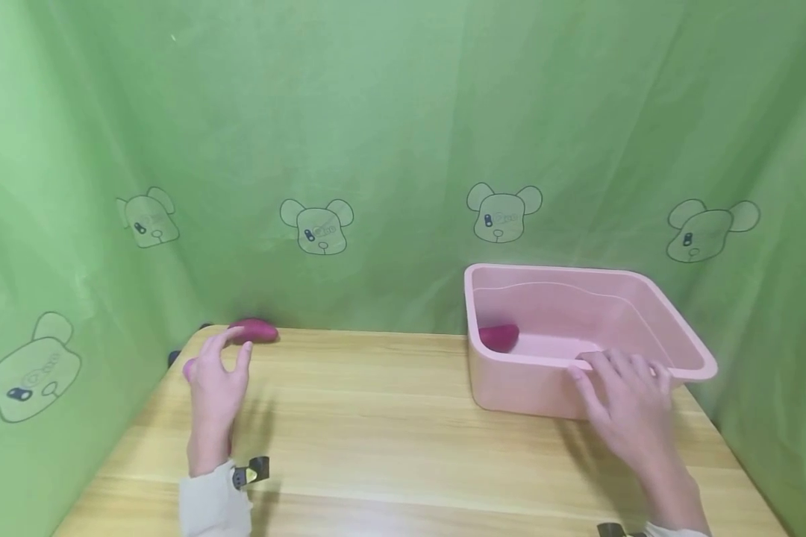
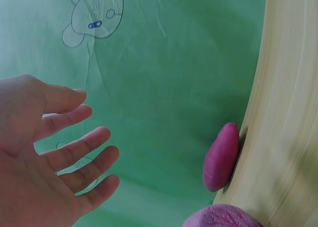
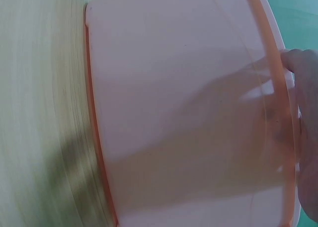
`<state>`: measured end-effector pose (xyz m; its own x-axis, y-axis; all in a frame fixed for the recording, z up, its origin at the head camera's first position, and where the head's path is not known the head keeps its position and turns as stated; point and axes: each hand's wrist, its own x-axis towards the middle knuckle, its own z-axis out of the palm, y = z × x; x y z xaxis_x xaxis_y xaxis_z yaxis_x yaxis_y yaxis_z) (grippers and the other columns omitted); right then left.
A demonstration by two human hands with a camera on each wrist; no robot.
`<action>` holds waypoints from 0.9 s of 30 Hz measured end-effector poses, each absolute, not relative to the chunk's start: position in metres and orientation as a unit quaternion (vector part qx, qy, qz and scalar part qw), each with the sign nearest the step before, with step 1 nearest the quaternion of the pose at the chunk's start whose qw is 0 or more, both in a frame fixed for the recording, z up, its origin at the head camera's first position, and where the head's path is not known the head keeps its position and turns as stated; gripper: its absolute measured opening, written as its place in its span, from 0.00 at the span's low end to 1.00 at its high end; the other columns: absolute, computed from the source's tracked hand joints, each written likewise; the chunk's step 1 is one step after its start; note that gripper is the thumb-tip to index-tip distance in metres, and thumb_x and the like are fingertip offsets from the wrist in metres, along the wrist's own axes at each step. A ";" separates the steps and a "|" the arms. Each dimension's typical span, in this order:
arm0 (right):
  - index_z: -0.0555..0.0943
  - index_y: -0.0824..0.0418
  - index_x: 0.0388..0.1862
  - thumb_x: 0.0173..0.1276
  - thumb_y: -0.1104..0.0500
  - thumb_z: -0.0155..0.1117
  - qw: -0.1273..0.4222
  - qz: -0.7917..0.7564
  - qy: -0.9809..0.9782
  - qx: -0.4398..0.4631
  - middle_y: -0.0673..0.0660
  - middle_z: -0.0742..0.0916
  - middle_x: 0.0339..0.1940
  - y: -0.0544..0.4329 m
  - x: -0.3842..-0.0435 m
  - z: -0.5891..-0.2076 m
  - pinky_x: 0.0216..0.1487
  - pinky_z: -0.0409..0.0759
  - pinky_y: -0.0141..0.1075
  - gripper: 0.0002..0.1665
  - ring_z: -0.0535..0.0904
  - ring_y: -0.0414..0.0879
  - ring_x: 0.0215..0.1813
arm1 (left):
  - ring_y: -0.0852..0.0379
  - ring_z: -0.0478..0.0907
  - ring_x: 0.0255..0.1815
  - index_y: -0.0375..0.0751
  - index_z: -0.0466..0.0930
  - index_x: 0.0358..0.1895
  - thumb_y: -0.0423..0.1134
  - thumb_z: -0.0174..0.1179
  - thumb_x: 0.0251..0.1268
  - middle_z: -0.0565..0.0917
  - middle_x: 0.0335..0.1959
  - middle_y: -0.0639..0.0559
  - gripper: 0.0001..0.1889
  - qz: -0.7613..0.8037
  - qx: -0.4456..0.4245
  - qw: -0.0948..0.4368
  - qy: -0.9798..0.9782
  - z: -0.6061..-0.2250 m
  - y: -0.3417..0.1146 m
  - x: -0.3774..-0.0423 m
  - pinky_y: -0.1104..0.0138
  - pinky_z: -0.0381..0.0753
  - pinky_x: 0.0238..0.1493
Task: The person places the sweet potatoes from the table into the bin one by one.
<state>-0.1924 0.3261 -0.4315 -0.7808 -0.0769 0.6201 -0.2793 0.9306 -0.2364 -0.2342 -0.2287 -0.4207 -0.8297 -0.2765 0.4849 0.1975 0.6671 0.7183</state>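
My left hand (image 1: 218, 388) hovers over the table's left side, fingers spread and holding nothing. Just past its fingertips in the head view, a magenta sweet potato (image 1: 257, 330) lies at the back edge; the left wrist view shows this sweet potato (image 2: 221, 157) whole. A second, paler purple sweet potato (image 2: 221, 217) is partly cut off by that view's lower edge, and my hand mostly hides it in the head view. On the right, my right hand (image 1: 634, 410) grips the near rim of a pink plastic bin (image 1: 527, 388), fingers over the inside and thumb outside. Inside the bin lies another sweet potato (image 1: 499, 338), partly hidden by the wall.
A light wooden table (image 1: 376, 425) carries everything. Green curtain (image 1: 403, 134) with printed bear heads hangs behind it and along both sides, close to the bin's far and right walls. Small dark objects (image 1: 174, 359) show at the table's back left edge.
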 end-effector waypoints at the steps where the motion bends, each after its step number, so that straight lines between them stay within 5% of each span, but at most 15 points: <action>1: 0.81 0.57 0.55 0.78 0.47 0.58 0.316 0.160 -0.930 0.096 0.63 0.83 0.51 0.326 -0.192 -0.432 0.66 0.54 0.73 0.18 0.72 0.66 0.55 | 0.35 0.72 0.65 0.33 0.78 0.63 0.33 0.61 0.73 0.79 0.63 0.33 0.18 -0.404 0.026 0.292 -0.866 -0.421 -0.230 -0.233 0.41 0.58 0.72; 11: 0.81 0.58 0.55 0.77 0.47 0.58 0.325 0.156 -0.927 0.100 0.64 0.83 0.51 0.328 -0.193 -0.434 0.65 0.55 0.72 0.19 0.72 0.66 0.55 | 0.42 0.76 0.36 0.37 0.78 0.65 0.35 0.60 0.74 0.78 0.63 0.33 0.19 -0.388 0.062 0.277 -0.877 -0.424 -0.236 -0.231 0.39 0.64 0.67; 19: 0.80 0.58 0.56 0.78 0.47 0.57 0.320 0.165 -0.928 0.098 0.64 0.83 0.51 0.329 -0.194 -0.434 0.67 0.53 0.73 0.19 0.71 0.67 0.55 | 0.36 0.73 0.59 0.39 0.74 0.69 0.37 0.58 0.76 0.74 0.66 0.33 0.21 -0.396 0.088 0.253 -0.878 -0.425 -0.241 -0.232 0.38 0.71 0.63; 25: 0.80 0.58 0.56 0.78 0.47 0.57 0.316 0.164 -0.929 0.100 0.64 0.82 0.51 0.329 -0.193 -0.435 0.66 0.53 0.73 0.19 0.71 0.67 0.55 | 0.38 0.72 0.54 0.39 0.70 0.73 0.39 0.56 0.78 0.75 0.57 0.35 0.24 -0.395 0.108 0.220 -0.886 -0.432 -0.246 -0.226 0.42 0.73 0.55; 27: 0.80 0.58 0.56 0.78 0.47 0.57 0.317 0.166 -0.928 0.102 0.64 0.82 0.52 0.328 -0.194 -0.434 0.67 0.53 0.74 0.19 0.71 0.67 0.56 | 0.35 0.71 0.60 0.38 0.68 0.74 0.39 0.56 0.78 0.73 0.61 0.33 0.26 -0.396 0.111 0.207 -0.888 -0.434 -0.249 -0.226 0.39 0.71 0.60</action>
<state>-0.1937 0.3282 -0.4340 -0.7789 -0.0838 0.6215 -0.2935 0.9245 -0.2432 -0.2255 -0.2485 -0.4345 -0.8893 -0.3613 0.2804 -0.0329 0.6620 0.7487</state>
